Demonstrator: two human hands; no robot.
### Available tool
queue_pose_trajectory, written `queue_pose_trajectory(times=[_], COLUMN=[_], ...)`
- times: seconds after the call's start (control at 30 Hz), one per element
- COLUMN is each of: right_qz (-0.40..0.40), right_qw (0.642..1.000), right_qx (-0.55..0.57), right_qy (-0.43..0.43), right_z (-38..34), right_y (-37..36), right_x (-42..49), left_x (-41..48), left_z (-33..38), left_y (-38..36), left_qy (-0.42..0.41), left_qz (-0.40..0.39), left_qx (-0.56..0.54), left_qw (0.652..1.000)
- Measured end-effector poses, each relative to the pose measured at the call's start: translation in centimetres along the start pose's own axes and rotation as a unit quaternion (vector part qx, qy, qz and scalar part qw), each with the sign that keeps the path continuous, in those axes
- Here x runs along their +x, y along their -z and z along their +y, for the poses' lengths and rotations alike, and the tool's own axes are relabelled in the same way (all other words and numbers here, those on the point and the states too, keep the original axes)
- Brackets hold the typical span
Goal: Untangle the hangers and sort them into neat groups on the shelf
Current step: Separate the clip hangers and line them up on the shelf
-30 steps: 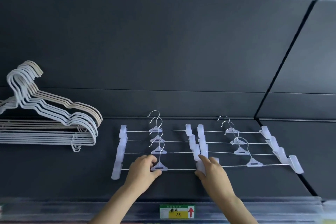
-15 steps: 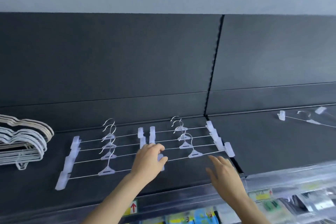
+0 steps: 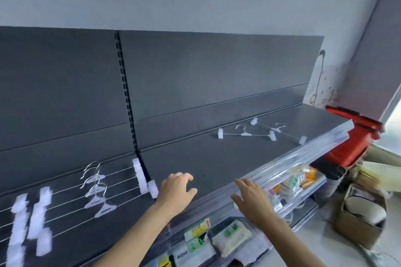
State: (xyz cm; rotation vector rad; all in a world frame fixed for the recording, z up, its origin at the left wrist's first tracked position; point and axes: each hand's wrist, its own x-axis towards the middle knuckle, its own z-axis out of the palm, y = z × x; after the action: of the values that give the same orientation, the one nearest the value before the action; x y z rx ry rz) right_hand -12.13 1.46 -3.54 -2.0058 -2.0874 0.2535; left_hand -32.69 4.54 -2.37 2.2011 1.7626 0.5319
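Observation:
Several clear clip hangers with metal hooks (image 3: 97, 193) lie in a neat row at the left of the dark shelf (image 3: 217, 162). Two more clip hangers (image 3: 246, 134) lie loose and crossed at the far right of the shelf. My left hand (image 3: 178, 191) hovers over the bare shelf just right of the row, fingers apart, holding nothing. My right hand (image 3: 251, 199) is spread open above the shelf's clear front rail (image 3: 303, 154), also empty. Both hands are well short of the loose hangers.
Packaged goods (image 3: 230, 238) fill the lower shelf under the rail. A red basket (image 3: 355, 136) sits past the shelf's right end, with a cardboard box (image 3: 362, 214) on the floor below. A dark back panel (image 3: 195, 76) rises behind the shelf.
The view has swung right, so the sorted row now sits at the left. Both hands have let go of the clip hangers and moved right over bare shelf. The loose hangers came into view.

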Motion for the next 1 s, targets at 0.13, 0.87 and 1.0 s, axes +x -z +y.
queue_pose_trajectory(times=[0.13,0.87,1.0], right_qz=[0.015,0.035,0.04], right_qw=[0.999,0.987,0.988], right_qx=[-0.002,0.062,0.08], right_qy=[-0.034,-0.145,-0.13], right_z=[5.0,28.1,31.1], right_y=[1.9,4.6,5.1], right_x=[1.1,22.1,26.8], left_x=[4.5,33.5,36.5], left_z=[4.6,14.3,14.5], left_y=[-2.3,-16.2,-18.0], left_qy=[-0.041,-0.016,0.026], left_qz=[-0.012,-0.02,-0.008], left_qx=[-0.012,-0.011,0.039], left_qw=[0.999,1.0,0.999])
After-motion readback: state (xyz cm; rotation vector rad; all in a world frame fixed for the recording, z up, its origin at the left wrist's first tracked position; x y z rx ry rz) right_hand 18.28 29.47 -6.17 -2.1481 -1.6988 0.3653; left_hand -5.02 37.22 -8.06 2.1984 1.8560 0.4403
